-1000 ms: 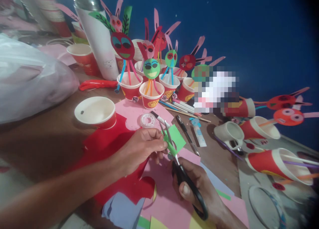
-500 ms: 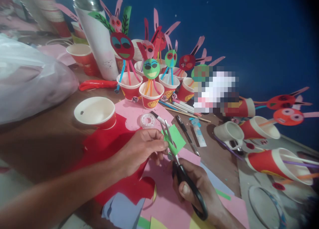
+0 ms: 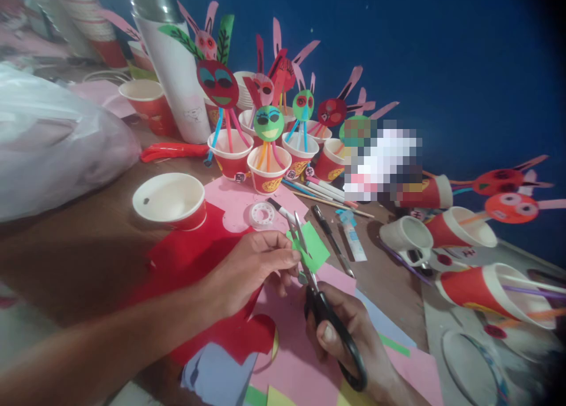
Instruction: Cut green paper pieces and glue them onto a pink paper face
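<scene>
My left hand (image 3: pixel 260 258) pinches the left edge of a small piece of green paper (image 3: pixel 317 244) between thumb and fingers. In my right hand (image 3: pixel 349 317) is a pair of black-handled scissors (image 3: pixel 329 317), with the thumb and fingers around the handles. The metal blades point up and away and lie across the green paper, slightly apart. Below both hands spread sheets of pink paper (image 3: pixel 292 359) and red paper (image 3: pixel 190 264). Part of the green paper is hidden behind my left fingers and the blades.
Paper cups with straw-and-paper figures (image 3: pixel 269 170) stand along the back. A white paper cup (image 3: pixel 170 200), a tape roll (image 3: pixel 262 215), a black pen (image 3: pixel 331 238) and a glue tube (image 3: pixel 354 241) lie around the hands. At left bulges a plastic bag (image 3: pixel 57 147); at right sits a white mug (image 3: pixel 407 238).
The scissor blades have come slightly closer together on the green paper. Both hands stay in nearly the same place.
</scene>
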The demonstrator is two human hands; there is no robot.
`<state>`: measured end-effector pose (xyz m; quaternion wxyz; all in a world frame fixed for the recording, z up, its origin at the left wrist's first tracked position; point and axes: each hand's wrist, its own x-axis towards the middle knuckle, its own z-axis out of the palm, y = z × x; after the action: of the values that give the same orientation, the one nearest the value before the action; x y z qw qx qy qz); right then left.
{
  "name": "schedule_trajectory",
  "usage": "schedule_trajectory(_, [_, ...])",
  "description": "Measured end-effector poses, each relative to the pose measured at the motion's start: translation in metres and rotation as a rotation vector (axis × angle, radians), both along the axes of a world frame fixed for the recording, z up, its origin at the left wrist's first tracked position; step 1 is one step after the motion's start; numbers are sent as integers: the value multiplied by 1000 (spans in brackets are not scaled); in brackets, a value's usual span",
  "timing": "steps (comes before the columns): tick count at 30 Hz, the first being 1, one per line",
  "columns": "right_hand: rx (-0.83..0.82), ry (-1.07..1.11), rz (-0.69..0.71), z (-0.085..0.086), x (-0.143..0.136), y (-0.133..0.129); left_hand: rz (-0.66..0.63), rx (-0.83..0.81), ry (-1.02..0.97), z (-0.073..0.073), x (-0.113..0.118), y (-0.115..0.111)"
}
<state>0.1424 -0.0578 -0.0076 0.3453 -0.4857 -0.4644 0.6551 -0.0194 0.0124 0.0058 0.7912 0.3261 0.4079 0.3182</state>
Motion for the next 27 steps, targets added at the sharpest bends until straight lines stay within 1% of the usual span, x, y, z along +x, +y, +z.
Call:
schedule_trajectory(4, [-21, -8, 15, -2, 1, -1, 9, -13, -3, -1, 0, -1])
schedule_trajectory(12, [-63, -6, -3, -3, 0, -3, 0, -7, -7, -2, 0, 0])
schedule_trajectory(16, [-16, -15, -36, -3, 1, -2, -16, 22, -21, -5, -3, 0])
schedule_trajectory(19, [78, -36, -111, -1, 7, 3, -57, 34, -10, -6, -5, 0])
schedule_trajectory(22, [153, -15, -201, 3, 13, 10, -134, 38, 21, -4, -4, 0])
schedule_trajectory(24, [150, 23, -218, 5, 16, 13, -199, 54, 67, -2, -2, -1])
schedule_trajectory(27, [95, 54, -209, 6, 15, 13, -274, 69, 145, -1, 2, -2])
